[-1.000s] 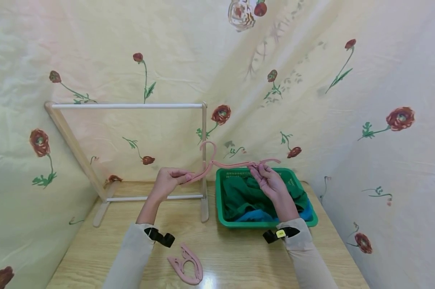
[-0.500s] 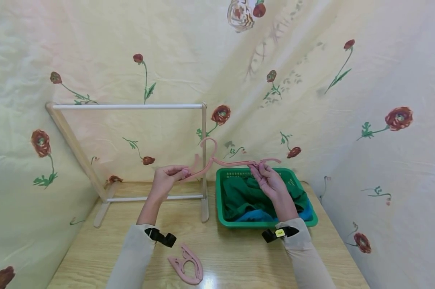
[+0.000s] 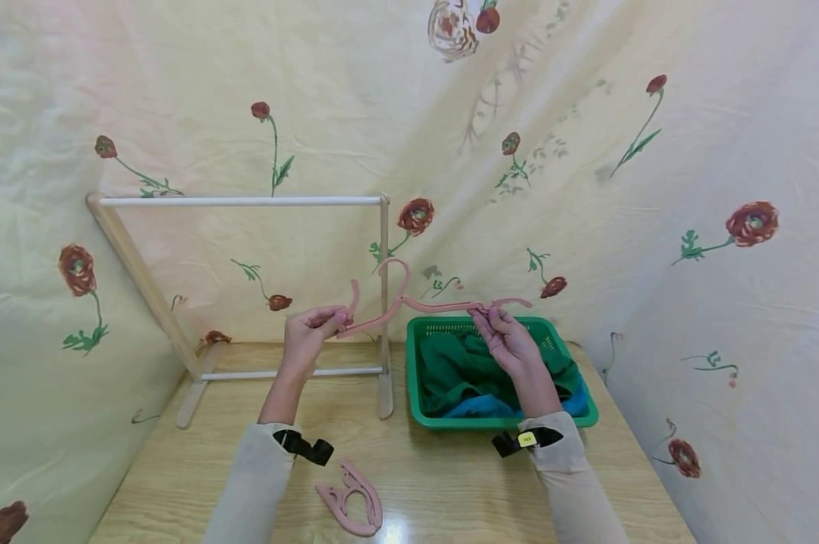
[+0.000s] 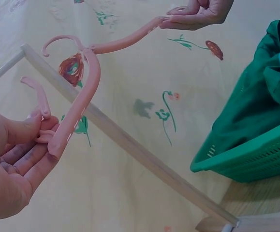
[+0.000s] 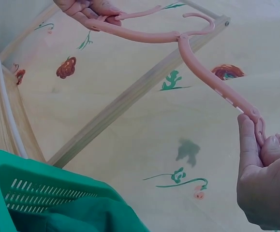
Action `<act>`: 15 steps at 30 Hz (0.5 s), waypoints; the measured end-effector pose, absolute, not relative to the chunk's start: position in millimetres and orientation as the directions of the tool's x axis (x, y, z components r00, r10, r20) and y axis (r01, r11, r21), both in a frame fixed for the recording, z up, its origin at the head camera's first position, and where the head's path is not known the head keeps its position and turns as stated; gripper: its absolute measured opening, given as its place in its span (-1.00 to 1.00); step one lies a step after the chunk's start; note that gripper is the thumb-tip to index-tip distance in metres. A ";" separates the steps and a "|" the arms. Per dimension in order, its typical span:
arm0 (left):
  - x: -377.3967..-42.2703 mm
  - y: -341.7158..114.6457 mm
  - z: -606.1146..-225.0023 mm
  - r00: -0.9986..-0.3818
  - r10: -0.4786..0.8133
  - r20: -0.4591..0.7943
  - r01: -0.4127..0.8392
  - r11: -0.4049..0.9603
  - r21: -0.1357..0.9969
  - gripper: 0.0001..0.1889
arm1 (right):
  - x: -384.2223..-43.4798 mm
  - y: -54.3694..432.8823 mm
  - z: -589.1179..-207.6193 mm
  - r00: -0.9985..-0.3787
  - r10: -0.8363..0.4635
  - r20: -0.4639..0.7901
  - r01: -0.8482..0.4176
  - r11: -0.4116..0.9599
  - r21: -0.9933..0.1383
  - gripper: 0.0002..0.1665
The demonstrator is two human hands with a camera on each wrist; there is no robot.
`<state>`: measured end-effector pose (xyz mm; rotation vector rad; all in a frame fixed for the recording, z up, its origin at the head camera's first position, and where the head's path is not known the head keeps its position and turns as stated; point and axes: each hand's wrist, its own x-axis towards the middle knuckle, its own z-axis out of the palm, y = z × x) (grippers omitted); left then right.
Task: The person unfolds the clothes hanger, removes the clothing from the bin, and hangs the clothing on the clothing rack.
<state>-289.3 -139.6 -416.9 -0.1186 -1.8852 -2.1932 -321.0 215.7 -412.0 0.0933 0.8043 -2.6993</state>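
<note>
A pink folding clothes hanger point(image 3: 440, 307) is held up in the air between both hands, its hook pointing upward and its two main arms spread. My left hand point(image 3: 305, 331) pinches the left end, where a short hinged end piece point(image 4: 41, 98) sticks up past the thumb. At the opposite end my right hand point(image 3: 508, 341) pinches the hinge between thumb and fingers, and another short end piece point(image 3: 514, 301) reaches out beyond it. On the table point(image 3: 450, 483) near the front lies a second pink hanger point(image 3: 355, 502), folded up.
Behind the left hand stands a wooden rack with a white top rail point(image 3: 246, 201) and wooden posts point(image 3: 384, 302). A green plastic basket point(image 3: 415, 378) with green cloth point(image 3: 450, 370) and blue cloth point(image 3: 480, 406) sits beneath the right hand. Flower-printed fabric point(image 3: 328, 136) hangs behind.
My left hand has shifted slightly left and up, and the left end piece has swung outward from the hanger's arm to point upward. The right hand has stayed almost still.
</note>
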 end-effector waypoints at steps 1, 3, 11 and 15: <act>-289.2 -140.0 -417.1 -0.967 -0.137 0.215 0.233 -0.134 0.963 -0.70 | -320.6 215.7 -412.0 -0.945 -0.287 -0.154 0.325 -0.790 -0.520 -0.78; -288.8 -141.0 -417.0 -0.968 -0.143 0.205 0.224 -0.135 0.965 -0.70 | -320.0 215.5 -411.7 -0.944 -0.290 -0.156 0.328 -0.791 -0.517 -0.78; -290.4 -146.4 -415.1 -0.974 -0.128 0.187 0.209 -0.187 0.960 -0.80 | -319.3 216.6 -408.9 -0.948 -0.281 -0.147 0.316 -0.802 -0.507 -0.77; -290.9 -149.1 -413.9 -0.976 -0.118 0.185 0.208 -0.224 0.952 -0.88 | -319.4 218.0 -408.2 -0.950 -0.277 -0.141 0.310 -0.809 -0.500 -0.77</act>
